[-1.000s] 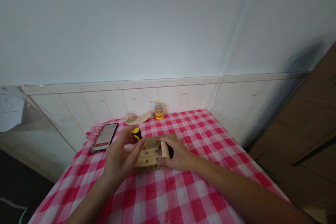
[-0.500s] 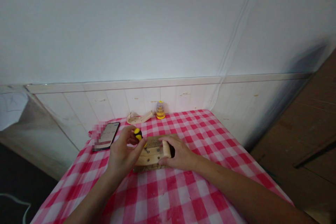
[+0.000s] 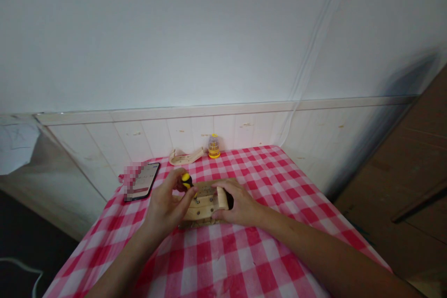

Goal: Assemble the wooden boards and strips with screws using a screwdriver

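Observation:
My left hand (image 3: 171, 200) is closed round a yellow-and-black screwdriver (image 3: 187, 180), its handle leaning and its tip pointing down at a screw on a pale wooden piece (image 3: 202, 212). Several dark screw heads dot this wooden piece, which has a raised, rounded end block. Around that block at the right, my right hand (image 3: 239, 202) is wrapped, thumb on the near side and fingers on the far side. Beneath the wood lies a brownish flat board or tray (image 3: 206, 188) with small metal bits on it; its full shape is hidden.
A phone (image 3: 143, 184) lies at the left on the red-and-white checked tablecloth (image 3: 216, 260). Toward the wall stand a curved wooden piece (image 3: 186, 157) and a yellow-based clear case (image 3: 214, 147) that seems to hold screwdriver bits. The white wall (image 3: 195, 123) borders the table's far edge.
The screwdriver handle has tipped slightly to the right, and my left fingers have shifted a little with it. My right hand keeps its grip on the wooden piece.

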Action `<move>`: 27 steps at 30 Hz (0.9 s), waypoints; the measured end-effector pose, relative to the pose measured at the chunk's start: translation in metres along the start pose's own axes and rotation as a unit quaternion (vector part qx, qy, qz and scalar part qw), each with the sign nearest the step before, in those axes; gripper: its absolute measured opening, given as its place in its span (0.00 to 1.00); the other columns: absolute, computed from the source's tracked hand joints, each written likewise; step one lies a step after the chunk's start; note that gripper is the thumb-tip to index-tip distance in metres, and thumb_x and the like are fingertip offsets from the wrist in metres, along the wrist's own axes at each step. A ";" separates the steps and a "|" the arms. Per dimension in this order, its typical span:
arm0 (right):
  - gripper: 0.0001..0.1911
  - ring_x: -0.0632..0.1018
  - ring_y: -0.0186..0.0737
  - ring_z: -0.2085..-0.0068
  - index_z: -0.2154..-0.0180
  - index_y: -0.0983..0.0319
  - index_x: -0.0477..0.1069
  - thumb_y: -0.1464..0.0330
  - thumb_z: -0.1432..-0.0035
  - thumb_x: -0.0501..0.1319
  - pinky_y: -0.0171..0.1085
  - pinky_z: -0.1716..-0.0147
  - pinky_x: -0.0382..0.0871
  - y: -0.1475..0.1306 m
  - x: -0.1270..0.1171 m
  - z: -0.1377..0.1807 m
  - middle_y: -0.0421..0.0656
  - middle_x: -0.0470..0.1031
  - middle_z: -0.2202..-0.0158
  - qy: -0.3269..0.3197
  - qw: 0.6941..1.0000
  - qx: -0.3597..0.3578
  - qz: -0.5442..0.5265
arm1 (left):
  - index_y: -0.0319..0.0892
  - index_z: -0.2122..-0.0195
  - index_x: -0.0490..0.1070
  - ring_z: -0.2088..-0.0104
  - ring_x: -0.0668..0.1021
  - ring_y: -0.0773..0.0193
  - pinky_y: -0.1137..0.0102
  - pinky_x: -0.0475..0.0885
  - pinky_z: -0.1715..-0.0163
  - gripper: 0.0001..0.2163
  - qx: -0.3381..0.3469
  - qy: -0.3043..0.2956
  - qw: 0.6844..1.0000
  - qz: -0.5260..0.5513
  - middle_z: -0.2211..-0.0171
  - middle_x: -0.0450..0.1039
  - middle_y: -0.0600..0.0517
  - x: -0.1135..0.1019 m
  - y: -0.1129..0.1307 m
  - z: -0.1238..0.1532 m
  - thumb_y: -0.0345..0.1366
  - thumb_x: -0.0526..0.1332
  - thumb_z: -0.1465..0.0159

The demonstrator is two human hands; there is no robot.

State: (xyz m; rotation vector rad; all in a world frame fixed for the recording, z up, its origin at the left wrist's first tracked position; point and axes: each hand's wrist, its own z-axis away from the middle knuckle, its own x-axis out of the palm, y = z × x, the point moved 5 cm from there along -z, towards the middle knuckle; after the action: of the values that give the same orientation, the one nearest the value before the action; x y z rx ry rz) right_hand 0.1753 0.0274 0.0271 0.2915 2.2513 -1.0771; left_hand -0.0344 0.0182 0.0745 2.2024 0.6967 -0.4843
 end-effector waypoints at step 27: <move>0.41 0.74 0.54 0.45 0.40 0.56 0.62 0.59 0.53 0.75 0.52 0.47 0.69 0.005 0.001 0.008 0.49 0.73 0.45 0.019 1.000 0.001 -0.005 | 0.42 0.43 0.70 0.66 0.81 0.61 0.67 0.78 0.63 0.23 -0.105 0.137 0.983 0.059 0.59 0.78 0.49 -0.012 0.006 -0.004 0.42 0.65 0.39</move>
State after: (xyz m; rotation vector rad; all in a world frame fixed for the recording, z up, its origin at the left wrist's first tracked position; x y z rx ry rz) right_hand 0.1804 0.0246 0.0194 0.3039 2.2868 -1.0880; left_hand -0.0396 0.0137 0.0864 2.1135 0.7191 -0.0434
